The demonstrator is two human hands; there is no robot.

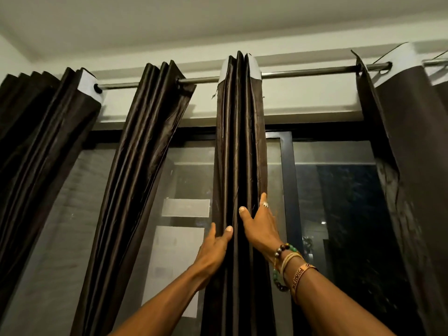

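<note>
A dark brown satin curtain panel hangs bunched in tight folds from the middle of a metal curtain rod. My left hand grips the panel's left folds, thumb in front and fingers behind the cloth. My right hand grips its right folds a little higher, thumb on the front, fingers wrapped round the right edge. That hand wears a ring, and its wrist carries bead and woven bracelets.
Bunched brown panels hang on the same rod: two at the left, and one at the right. Behind is a black-framed window with dark glass and white paper sheets stuck on it. The ceiling is close above.
</note>
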